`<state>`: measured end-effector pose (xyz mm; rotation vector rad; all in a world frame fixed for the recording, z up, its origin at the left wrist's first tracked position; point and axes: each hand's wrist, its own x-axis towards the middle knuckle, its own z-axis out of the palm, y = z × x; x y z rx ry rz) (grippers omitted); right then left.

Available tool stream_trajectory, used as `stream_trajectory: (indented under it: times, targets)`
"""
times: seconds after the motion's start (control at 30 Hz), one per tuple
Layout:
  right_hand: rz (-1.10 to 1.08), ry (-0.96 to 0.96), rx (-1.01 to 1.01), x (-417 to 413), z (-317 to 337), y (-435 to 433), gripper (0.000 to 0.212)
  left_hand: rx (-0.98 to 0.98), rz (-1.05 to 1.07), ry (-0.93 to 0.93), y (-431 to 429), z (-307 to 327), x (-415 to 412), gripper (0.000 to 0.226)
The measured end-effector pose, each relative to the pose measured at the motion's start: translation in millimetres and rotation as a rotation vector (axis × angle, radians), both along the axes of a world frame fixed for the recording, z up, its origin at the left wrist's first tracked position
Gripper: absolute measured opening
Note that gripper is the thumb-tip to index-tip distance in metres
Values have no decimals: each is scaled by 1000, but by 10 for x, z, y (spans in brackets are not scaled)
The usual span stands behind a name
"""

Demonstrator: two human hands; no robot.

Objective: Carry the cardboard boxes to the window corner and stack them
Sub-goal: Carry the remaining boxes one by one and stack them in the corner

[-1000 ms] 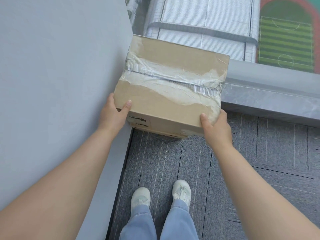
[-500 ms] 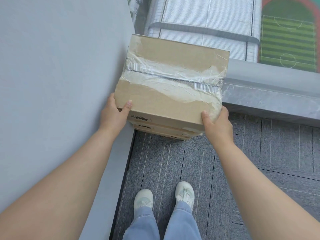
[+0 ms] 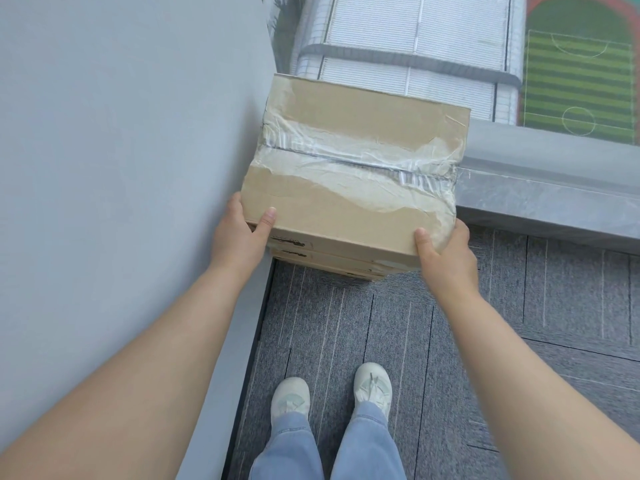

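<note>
A brown cardboard box [image 3: 356, 140], sealed with wrinkled clear tape across its top, is in the corner where the grey wall meets the window. My left hand [image 3: 239, 233] grips its near left corner, thumb on top. Gripping the near right corner is my right hand [image 3: 446, 251], thumb on the top edge. Beneath it the front edges of other cardboard boxes [image 3: 329, 265] show, stacked on the floor. I cannot tell whether the top box rests fully on them.
The grey wall [image 3: 121, 150] runs close along my left with a skirting strip [image 3: 235, 348] at its foot. A grey window sill [image 3: 547, 188] crosses behind and to the right of the boxes. My shoes [image 3: 332, 393] stand on grey carpet tiles [image 3: 519, 306].
The box has sunk slightly toward the stack, and more of the lower boxes' front edges show beneath it. Both hands keep the same grip on its near corners.
</note>
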<state>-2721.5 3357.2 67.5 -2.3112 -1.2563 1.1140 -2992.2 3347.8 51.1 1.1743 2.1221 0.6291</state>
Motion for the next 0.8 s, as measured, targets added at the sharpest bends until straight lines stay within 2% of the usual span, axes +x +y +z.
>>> stream_trajectory:
  times: [0.37,0.53,0.67,0.8]
  targets:
    - [48,-30,-29,18,-2,2,65,-66,-27,16,15,56,10,57]
    - [128,-81,-101,31,166,61,68,-225,-84,132,44,270,-6,75]
    - [268,-156,-120,64,539,33,66,-291,-138,278,-12,706,92,58]
    - [463,-244,-141,142,1039,-47,61,-363,-321,398,-95,1285,322,52]
